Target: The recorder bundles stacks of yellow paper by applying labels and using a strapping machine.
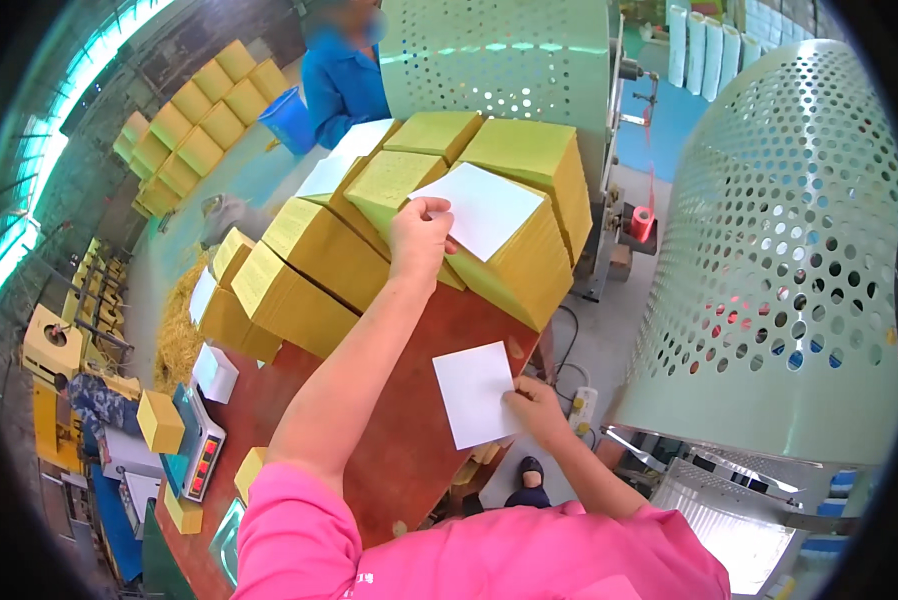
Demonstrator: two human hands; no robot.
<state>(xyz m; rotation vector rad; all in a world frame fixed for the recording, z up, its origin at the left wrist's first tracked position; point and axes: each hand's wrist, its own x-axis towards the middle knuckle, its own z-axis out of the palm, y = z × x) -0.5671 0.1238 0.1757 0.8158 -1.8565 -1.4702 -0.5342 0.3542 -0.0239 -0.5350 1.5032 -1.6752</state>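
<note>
My left hand (pixel 419 235) reaches out over thick yellow paper stacks (pixel 319 255) and pinches the near-left edge of a white square sheet (pixel 491 208) lying on top of a stack. My right hand (pixel 534 405) rests close to my body on the reddish-brown table (pixel 399 450), fingers holding the right edge of a second white sheet (pixel 474 393) that lies flat on the table. Both arms wear short pink sleeves.
A person in blue (pixel 344 80) stands beyond the stacks. Green perforated machine guards (pixel 799 250) rise at right and at the back. A scale (pixel 197 445) and small yellow blocks (pixel 159 420) sit at the table's left. More yellow stacks (pixel 194 120) lie far left.
</note>
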